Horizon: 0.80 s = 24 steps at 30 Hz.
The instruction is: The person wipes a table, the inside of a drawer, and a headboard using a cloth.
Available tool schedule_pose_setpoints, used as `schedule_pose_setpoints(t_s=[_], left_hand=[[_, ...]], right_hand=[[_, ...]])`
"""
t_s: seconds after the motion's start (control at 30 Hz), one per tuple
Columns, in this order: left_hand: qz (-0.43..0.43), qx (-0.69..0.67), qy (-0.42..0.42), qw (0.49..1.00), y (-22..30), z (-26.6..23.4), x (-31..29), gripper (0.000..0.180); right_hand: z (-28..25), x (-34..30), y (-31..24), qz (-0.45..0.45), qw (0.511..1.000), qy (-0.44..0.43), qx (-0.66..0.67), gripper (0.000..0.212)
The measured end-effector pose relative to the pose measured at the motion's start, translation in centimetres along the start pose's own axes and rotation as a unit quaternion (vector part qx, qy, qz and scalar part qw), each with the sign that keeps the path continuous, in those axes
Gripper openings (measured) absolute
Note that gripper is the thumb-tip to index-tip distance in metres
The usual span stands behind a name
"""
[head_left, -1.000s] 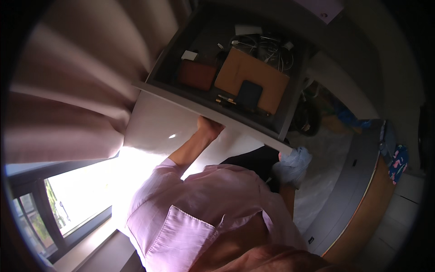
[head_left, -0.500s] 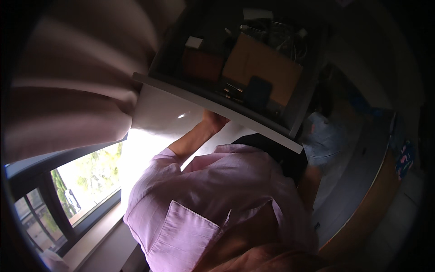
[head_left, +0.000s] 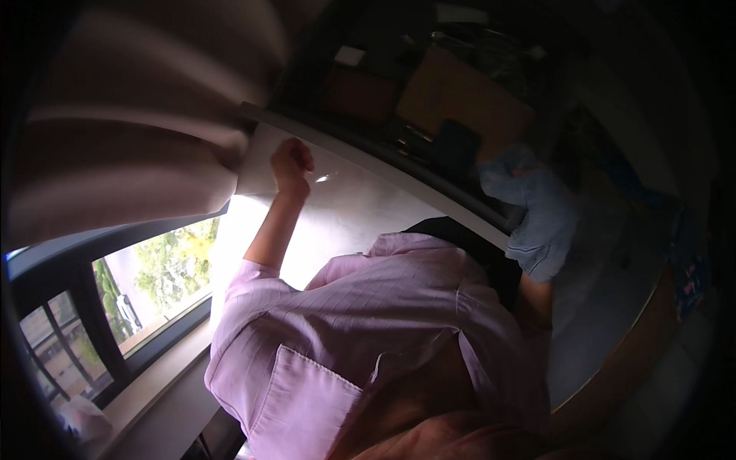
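An open drawer (head_left: 299, 127) with a pale front edge juts out ahead of me, its inside dim. My left hand (head_left: 292, 162) hangs just on the near side of that edge, fingers curled into a loose fist with nothing visible in them. A light blue cloth (head_left: 543, 211) lies bunched over my right hand, which it hides; only the forearm shows below it. The cloth reaches the drawer's right front corner. In the drawer lie a brown cardboard piece (head_left: 460, 100), a dark flat object (head_left: 456, 146), a small white box (head_left: 349, 55) and some cables.
Pinkish curtains (head_left: 130, 146) hang at the left above a bright window (head_left: 161, 268) with a sill. A pale, glossy surface (head_left: 345, 192) shows below the drawer front. At the right stands a wood-edged piece of furniture (head_left: 621, 345) in shadow.
My left hand has come out from under the drawer's front edge and moved left, fingers curling. The blue cloth has risen with my right arm, up to the drawer's right corner.
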<state>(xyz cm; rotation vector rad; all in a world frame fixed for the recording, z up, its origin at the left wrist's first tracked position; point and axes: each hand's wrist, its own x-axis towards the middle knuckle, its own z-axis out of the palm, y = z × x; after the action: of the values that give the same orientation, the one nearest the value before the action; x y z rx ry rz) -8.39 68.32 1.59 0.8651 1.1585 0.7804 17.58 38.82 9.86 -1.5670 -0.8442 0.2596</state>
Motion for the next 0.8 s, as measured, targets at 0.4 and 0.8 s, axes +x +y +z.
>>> schedule_pose_setpoints(t_s=[0.4,0.8], left_hand=[[0.305,0.200,-0.449,0.816,13.3,14.0,-0.5,0.020],[0.333,0.567,-0.412,0.631,4.3,34.9,10.1,0.073]], right_hand=[[1.4,-0.3,-0.8,0.144,0.974,0.043,0.170,0.049],[1.0,0.5,0.3,0.067,0.988,0.004,0.143,0.048]])
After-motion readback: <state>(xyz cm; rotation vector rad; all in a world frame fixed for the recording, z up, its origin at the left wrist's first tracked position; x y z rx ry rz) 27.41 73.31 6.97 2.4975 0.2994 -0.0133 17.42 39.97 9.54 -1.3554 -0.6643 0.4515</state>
